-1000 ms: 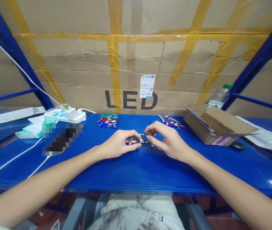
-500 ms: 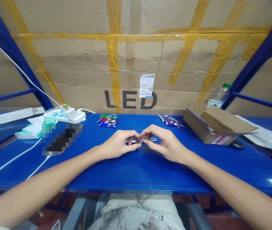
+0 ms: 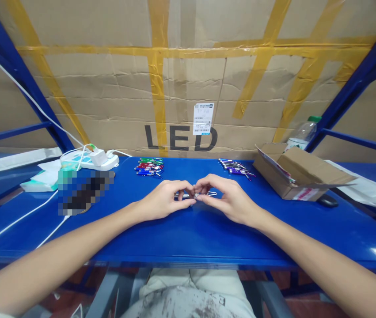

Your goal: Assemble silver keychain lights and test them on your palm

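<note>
Over the middle of the blue table, my left hand and my right hand meet fingertip to fingertip. Both pinch a slim silver pen that lies sideways between them. Its wire-like metal clip sticks out to the right behind my right fingers. The pen's middle is hidden by my fingertips. Behind my left hand lies a row of green, red and blue pens with similar metal clips. Purple and dark pens are grouped beyond my right hand.
An open cardboard box stands on the right, with a black mouse-like object beside it and a green-capped bottle behind. On the left are a white power strip, cables and a blurred-out object. A large carton forms the back.
My right thumb and fingers have shifted slightly at the pen's clip end, closing more tightly over it. My left hand looks nearly still.
</note>
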Action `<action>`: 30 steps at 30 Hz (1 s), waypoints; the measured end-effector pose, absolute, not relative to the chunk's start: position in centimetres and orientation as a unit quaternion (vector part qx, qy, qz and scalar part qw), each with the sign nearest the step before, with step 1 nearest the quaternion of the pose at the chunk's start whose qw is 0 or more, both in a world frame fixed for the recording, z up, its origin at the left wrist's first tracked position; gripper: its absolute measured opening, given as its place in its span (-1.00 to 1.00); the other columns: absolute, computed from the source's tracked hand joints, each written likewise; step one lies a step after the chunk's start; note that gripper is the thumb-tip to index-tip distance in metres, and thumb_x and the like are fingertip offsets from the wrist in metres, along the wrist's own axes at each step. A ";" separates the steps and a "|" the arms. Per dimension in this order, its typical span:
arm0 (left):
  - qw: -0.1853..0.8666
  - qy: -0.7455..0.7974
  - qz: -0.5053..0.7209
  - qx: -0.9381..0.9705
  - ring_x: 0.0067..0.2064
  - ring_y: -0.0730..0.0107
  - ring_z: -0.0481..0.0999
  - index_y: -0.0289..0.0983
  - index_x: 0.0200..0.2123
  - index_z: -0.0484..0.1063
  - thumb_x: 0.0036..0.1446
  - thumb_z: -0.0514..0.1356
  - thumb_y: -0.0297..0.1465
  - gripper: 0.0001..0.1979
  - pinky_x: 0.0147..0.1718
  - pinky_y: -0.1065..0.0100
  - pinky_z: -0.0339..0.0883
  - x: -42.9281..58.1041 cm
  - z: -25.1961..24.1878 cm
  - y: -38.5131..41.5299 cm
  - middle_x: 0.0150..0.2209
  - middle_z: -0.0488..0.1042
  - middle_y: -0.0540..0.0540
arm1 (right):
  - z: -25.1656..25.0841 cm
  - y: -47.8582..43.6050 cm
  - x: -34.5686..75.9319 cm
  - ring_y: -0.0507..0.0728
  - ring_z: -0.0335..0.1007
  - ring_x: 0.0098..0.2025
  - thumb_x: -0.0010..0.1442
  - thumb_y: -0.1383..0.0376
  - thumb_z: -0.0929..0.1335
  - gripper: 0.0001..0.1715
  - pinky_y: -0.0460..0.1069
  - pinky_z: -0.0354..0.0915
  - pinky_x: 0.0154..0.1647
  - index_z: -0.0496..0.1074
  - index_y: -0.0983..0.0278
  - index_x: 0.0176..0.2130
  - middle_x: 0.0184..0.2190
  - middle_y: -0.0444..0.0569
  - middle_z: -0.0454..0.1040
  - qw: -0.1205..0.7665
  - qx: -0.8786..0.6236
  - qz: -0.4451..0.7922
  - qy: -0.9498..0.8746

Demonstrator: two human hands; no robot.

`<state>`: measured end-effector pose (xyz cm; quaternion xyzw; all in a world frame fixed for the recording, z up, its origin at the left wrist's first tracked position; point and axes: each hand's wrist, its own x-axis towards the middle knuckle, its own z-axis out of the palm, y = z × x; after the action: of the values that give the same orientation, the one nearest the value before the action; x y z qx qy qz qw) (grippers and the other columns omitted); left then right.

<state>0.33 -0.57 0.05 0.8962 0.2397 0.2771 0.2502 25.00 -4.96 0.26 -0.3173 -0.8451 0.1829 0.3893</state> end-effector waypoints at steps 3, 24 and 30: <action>0.243 0.239 0.278 0.898 -0.35 0.45 0.49 -0.24 -0.12 0.57 0.35 0.32 -0.31 -0.87 -0.29 0.42 0.32 0.3 0.0 -0.5 -0.30 0.59 0.03 | 0.3 -4.9 25.1 0.16 0.57 -0.09 0.47 0.20 0.42 -0.81 0.07 0.50 -0.01 0.51 0.18 0.04 -0.06 0.02 0.62 0.385 -0.317 0.179 -0.848; 0.165 0.222 0.290 0.916 -0.24 0.35 0.54 -0.21 -0.04 0.56 0.41 0.30 -0.30 -0.86 -0.19 0.35 0.39 -0.2 -0.1 -0.3 -0.20 0.60 -0.05 | 1.4 -4.5 26.8 0.23 0.46 -0.14 0.33 0.42 0.39 -0.88 0.06 0.27 -0.13 0.42 0.20 -0.15 -0.18 0.00 0.55 0.102 -0.418 0.067 -0.900; 0.166 0.224 0.285 0.917 -0.24 0.35 0.54 -0.21 -0.04 0.56 0.41 0.30 -0.28 -0.85 -0.20 0.35 0.39 -0.2 -0.1 -0.3 -0.20 0.60 -0.05 | 1.2 -4.3 27.2 0.25 0.42 -0.12 0.46 0.39 0.32 -0.90 0.10 0.23 -0.08 0.42 0.21 -0.14 -0.19 0.02 0.53 0.086 -0.406 0.055 -0.908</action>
<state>-0.22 -0.26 -0.09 0.9170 0.2244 0.2850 0.1657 27.18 -4.31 1.20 -0.4056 -0.9083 0.0552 0.0860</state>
